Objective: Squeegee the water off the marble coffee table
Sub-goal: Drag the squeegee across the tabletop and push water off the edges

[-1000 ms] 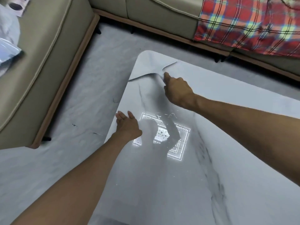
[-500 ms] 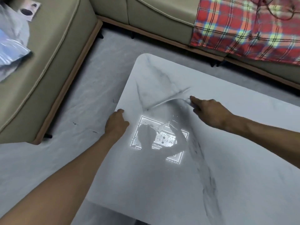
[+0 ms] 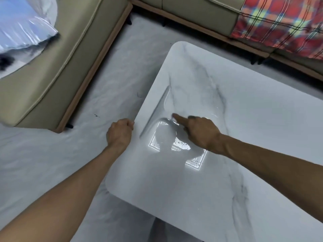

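Observation:
The white marble coffee table (image 3: 244, 130) with grey veins fills the right of the head view. My right hand (image 3: 201, 133) grips the handle of a pale, see-through squeegee (image 3: 155, 110), index finger stretched along it. The thin blade lies on the tabletop close to the left edge and nearly parallel to it. Water droplets (image 3: 181, 145) show in the bright ceiling-light reflection under that hand. My left hand (image 3: 120, 132) sits at the table's left edge with fingers curled around the rim.
A beige sofa (image 3: 57, 70) runs along the left and back, close to the table. A red plaid blanket (image 3: 279, 23) covers its right end. A shiny plastic bag (image 3: 22, 32) lies on the left seat. Pale marbled floor (image 3: 113, 81) lies between sofa and table.
My right hand has drawn the squeegee from the far corner toward me and left, turning the blade parallel to the left edge. My left hand has slid off the tabletop onto the rim and curled.

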Action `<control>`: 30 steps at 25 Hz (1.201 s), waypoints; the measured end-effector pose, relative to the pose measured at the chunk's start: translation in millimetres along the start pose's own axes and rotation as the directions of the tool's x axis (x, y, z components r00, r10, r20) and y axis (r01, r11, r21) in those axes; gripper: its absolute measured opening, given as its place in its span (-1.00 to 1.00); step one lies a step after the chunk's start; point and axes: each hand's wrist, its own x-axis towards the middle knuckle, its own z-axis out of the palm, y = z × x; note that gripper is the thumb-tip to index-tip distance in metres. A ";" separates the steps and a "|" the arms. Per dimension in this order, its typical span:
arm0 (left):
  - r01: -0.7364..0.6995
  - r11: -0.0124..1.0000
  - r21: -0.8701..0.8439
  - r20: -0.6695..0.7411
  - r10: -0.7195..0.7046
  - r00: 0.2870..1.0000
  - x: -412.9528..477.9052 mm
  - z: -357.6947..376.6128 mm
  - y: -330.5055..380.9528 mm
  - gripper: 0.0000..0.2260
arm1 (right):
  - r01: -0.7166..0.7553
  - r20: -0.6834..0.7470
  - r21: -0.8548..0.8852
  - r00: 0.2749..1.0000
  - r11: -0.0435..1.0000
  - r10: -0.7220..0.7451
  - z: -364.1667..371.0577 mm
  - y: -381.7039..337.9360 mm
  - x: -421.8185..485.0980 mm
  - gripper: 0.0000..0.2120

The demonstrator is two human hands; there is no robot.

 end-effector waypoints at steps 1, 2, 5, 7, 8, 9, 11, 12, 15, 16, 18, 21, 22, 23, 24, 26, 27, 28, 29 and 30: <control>0.013 1.000 0.024 0.027 -0.013 1.000 -2.0 1.1 -1.8 -0.68 | 0.007 0.032 -0.047 0.999 0.999 -0.005 -0.4 12.3 -15.8 -0.41; 0.033 0.999 0.025 0.058 -0.035 0.998 -4.0 1.7 -3.8 -0.61 | 0.004 0.061 -0.104 0.998 0.995 0.002 -6.4 25.6 -31.1 -0.41; 0.123 0.990 -0.067 0.061 -0.119 0.991 -12.8 -0.7 -10.7 -0.46 | -0.032 0.140 -0.235 0.988 0.971 0.066 -41.0 54.4 -64.0 -0.47; 0.155 0.978 -0.137 0.034 -0.151 0.988 -18.0 -3.2 -17.5 -0.56 | -0.029 0.109 -0.228 0.993 0.973 0.055 -54.8 50.1 -63.8 -0.52; 0.139 0.977 -0.165 0.021 -0.137 0.990 -19.4 -3.6 -22.2 -0.69 | 0.005 0.074 -0.198 0.997 0.980 0.010 -53.6 38.3 -56.0 -0.54; 0.119 0.975 -0.186 0.010 -0.119 0.993 -21.1 -3.8 -27.8 -0.79 | 0.054 0.050 -0.146 0.998 0.988 -0.047 -47.1 21.8 -43.8 -0.56; 0.085 0.963 -0.255 -0.011 -0.090 0.996 -22.1 -2.1 -40.3 -0.68 | 0.160 0.052 -0.053 0.986 0.986 -0.157 -22.1 -21.1 -15.6 -0.60; 0.097 0.955 -0.281 -0.012 -0.105 0.994 -23.1 -1.6 -46.4 -0.62 | 0.214 0.073 -0.041 0.975 0.976 -0.211 -6.3 -43.4 -4.4 -0.61; 0.145 0.957 -0.251 0.030 -0.142 0.989 -27.8 1.9 -57.1 -0.55 | 0.326 0.116 -0.119 0.943 0.938 -0.313 25.9 -72.8 7.0 -0.61; 0.154 0.958 -0.242 0.061 -0.144 0.988 -29.3 5.3 -60.2 -0.56 | 0.332 0.104 -0.140 0.942 0.933 -0.319 28.4 -65.8 4.4 -0.61; 0.165 0.957 -0.238 0.080 -0.150 0.985 -32.9 11.9 -64.7 -0.66 | 0.297 0.095 -0.152 0.954 0.943 -0.285 24.7 -36.0 -10.1 -0.59; 0.174 0.960 -0.221 -0.016 -0.182 0.983 -38.6 12.6 -62.7 -0.86 | 0.178 0.123 -0.168 0.980 0.970 -0.159 -0.1 14.9 -42.1 -0.54; 0.197 0.952 -0.234 -0.019 -0.207 0.978 -39.9 12.8 -64.1 -0.78 | 0.140 0.125 -0.184 0.985 0.973 -0.118 -7.6 26.5 -52.9 -0.55; 0.235 0.940 -0.248 -0.006 -0.244 0.970 -43.0 10.9 -64.7 -0.71 | 0.121 0.119 -0.198 0.988 0.973 -0.099 -15.1 29.8 -61.5 -0.57; 0.265 0.931 -0.252 -0.005 -0.275 0.962 -45.4 9.5 -68.1 -0.64 | 0.122 0.111 -0.212 0.989 0.969 -0.100 -17.6 25.6 -64.8 -0.59; 0.347 0.886 -0.307 -0.002 -0.365 0.931 -55.6 2.2 -79.7 -0.49 | 0.198 0.103 -0.212 0.978 0.957 -0.179 -10.2 -2.7 -59.7 -0.60; 0.390 0.853 -0.349 0.001 -0.415 0.910 -61.6 -2.7 -89.0 -0.46 | 0.269 0.102 -0.190 0.962 0.944 -0.254 1.9 -24.7 -52.3 -0.60; 0.414 0.830 -0.373 -0.006 -0.449 0.894 -65.8 -5.1 -102.1 -0.47 | 0.348 0.094 -0.149 0.937 0.926 -0.337 17.7 -50.8 -43.6 -0.60; 0.437 0.813 -0.384 -0.012 -0.478 0.878 -70.7 -8.0 -115.3 -0.55 | 0.416 0.107 -0.117 0.908 0.902 -0.405 36.8 -80.1 -35.1 -0.60; 0.448 0.810 -0.380 -0.022 -0.491 0.871 -75.0 -9.0 -128.8 -0.67 | 0.472 0.138 -0.097 0.878 0.876 -0.458 56.3 -108.4 -29.6 -0.59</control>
